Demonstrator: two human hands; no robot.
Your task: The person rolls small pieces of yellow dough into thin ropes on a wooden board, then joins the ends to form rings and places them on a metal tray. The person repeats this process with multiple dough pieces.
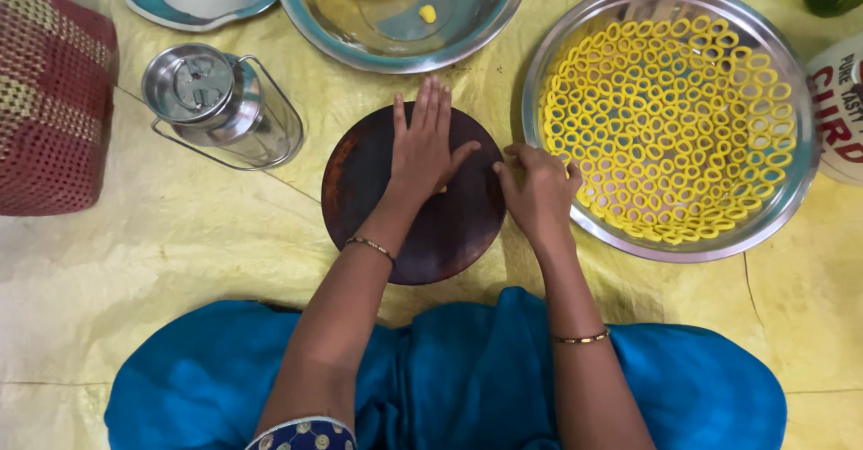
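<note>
While flat on round wooden board, left hand (perhaps rolling dough)

One round dark board, one steel tray of countless yellow rings, one steel bowl, one lidded steel can, two hands.

Floor covering: yellow sheet, lying creased. Sitting directly on it: round dark board, steel tray, steel bowl, lidded steel can, red woven basket.
</note>
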